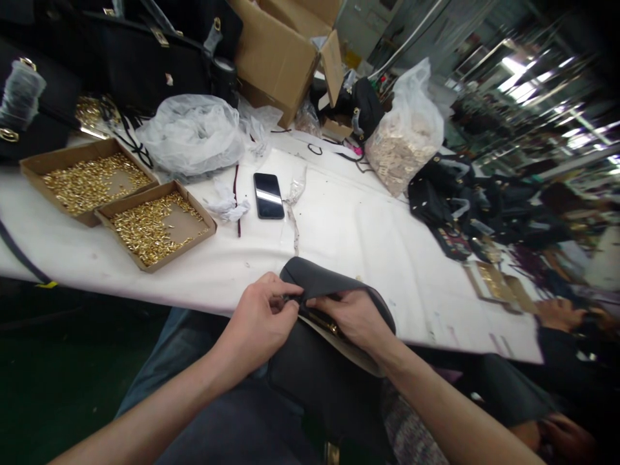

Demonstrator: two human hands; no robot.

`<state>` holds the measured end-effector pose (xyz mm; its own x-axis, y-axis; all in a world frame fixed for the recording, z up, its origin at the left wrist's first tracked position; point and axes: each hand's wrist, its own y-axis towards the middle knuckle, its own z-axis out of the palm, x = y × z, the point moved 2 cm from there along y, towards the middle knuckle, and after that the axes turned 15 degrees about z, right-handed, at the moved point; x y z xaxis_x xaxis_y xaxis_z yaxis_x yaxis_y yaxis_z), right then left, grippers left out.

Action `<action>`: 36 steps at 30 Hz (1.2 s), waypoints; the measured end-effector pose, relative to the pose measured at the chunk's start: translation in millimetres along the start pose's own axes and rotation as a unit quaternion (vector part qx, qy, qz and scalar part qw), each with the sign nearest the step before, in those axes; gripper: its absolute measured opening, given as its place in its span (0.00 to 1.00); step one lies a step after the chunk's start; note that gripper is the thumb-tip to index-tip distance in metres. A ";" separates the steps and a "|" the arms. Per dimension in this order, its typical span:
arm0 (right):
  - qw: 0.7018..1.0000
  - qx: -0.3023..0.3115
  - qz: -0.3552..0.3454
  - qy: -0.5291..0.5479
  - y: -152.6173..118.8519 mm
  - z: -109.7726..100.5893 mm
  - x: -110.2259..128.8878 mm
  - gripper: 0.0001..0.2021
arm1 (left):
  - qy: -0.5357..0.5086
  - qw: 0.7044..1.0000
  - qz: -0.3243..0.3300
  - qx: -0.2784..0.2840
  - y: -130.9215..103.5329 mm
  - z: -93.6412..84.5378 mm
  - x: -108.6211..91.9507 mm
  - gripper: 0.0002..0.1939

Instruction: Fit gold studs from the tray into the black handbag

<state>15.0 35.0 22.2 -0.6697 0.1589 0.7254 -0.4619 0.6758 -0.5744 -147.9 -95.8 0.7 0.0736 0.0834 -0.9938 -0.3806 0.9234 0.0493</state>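
The black bag (310, 368) is at the near edge of the desk (339, 226), its flap (329, 278) raised over the white top. The left hand (264, 314) has its grip pinched on a small dark piece (292, 298) (mostly hidden); the right hand (356, 316) reaches under the flap, its grip too covered to tell. Left, 2 cardboard trays (181, 250) hold gold pieces (145, 229), near a phone (268, 200).

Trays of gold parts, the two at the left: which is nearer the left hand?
The front tray, on the side toward the phone; the back tray sits farther left and farther from the left hand.
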 end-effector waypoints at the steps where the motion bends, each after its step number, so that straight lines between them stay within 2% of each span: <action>1: 1.000 -0.001 0.000 0.000 0.5 -0.4 0.2 0.13 | 0.001 1.000 0.000 -0.001 -0.3 0.2 0.3 0.15; 8: 1.000 -0.006 -0.005 0.025 1.3 3.1 1.1 0.10 | -0.020 1.000 -0.009 -0.006 0.3 3.1 7.2 0.16; 15: 0.999 -0.026 -0.045 0.013 -0.9 12.5 -14.7 0.05 | -0.076 0.994 -0.073 0.005 -1.1 0.9 18.9 0.19; 20: 0.999 -0.014 -0.015 -0.036 6.9 3.3 -2.4 0.07 | -0.102 0.989 -0.104 -0.022 -2.1 3.3 20.3 0.16; 23: 0.997 0.001 -0.008 -0.072 10.7 -4.7 4.0 0.08 | -0.111 0.989 -0.101 -0.019 -2.1 4.7 20.2 0.16; 26: 0.996 -0.010 0.002 -0.090 11.2 -9.3 4.7 0.10 | -0.098 0.992 -0.084 -0.011 -2.9 4.9 18.4 0.17; 31: 0.997 -0.012 0.027 -0.071 8.3 -5.6 6.9 0.14 | -0.075 0.996 -0.057 -0.010 -2.4 5.3 13.3 0.17; 36: 0.998 -0.011 0.023 -0.065 9.0 -3.4 12.6 0.16 | -0.067 0.996 -0.057 -0.001 2.1 4.5 10.6 0.16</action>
<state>4.4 45.5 27.5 -0.7601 0.0959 0.6427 -0.4179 0.6853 -0.5964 -143.8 -91.2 -9.3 0.2386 0.0275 -0.9707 -0.3637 0.9294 -0.0631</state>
